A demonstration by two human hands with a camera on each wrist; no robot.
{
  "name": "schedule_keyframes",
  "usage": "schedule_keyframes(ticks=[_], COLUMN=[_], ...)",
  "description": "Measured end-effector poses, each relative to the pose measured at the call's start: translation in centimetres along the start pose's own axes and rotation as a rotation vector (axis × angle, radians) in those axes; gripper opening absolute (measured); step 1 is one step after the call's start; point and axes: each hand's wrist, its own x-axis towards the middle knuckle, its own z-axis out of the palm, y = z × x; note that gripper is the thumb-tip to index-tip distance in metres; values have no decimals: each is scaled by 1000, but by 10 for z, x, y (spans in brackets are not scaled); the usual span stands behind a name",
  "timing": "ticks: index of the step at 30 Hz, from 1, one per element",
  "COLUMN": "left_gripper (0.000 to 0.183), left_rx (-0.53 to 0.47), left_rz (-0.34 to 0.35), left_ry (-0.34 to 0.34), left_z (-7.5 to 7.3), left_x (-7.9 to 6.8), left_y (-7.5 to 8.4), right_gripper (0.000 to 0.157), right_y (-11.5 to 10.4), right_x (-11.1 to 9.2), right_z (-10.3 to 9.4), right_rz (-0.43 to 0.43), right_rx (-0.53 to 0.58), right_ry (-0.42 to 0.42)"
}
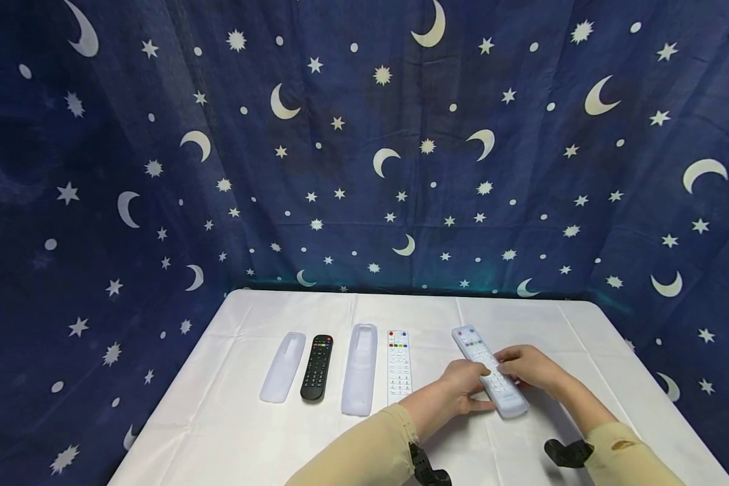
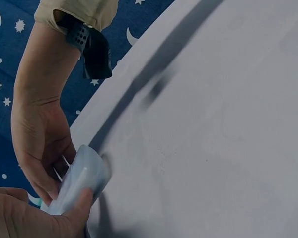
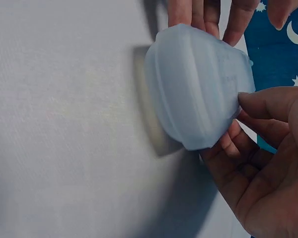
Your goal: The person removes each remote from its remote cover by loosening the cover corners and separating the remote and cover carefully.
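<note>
Clad in tan sleeves [image 1: 370,447], the left forearm [image 1: 426,410] slants from 6 o'clock of the head view, pointing towards 2; the right forearm [image 1: 580,403] slants from about 4, pointing towards 10. The left hand [image 1: 464,386] sits near 5 o'clock from centre, the right hand [image 1: 530,366] near 4 (close together, wrists well apart). Each grips between thumb and curled fingers, left thumb [image 2: 79,209] on top.

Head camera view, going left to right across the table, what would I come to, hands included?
Short cloudy cover, black remote, long cloudy cover, white remote, left hand, covered remote held between the hands, right hand.
</note>
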Motion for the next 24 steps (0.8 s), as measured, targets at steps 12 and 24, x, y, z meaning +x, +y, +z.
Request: schedule_keyframes(ticks=[12,24], left_gripper=[35,37], left_rx=[193,353], left_rz=[106,304], left_ry=[-1,-67], left_z=[-19,-52], left_x=[2,9], left_y=[18,43], right_gripper=[47,61], right_y=[2,-18], right_x=[1,-1], right_z=[12,31], right_rz=[-13,-231], right_rx=[228,387], right_ry=[22,50])
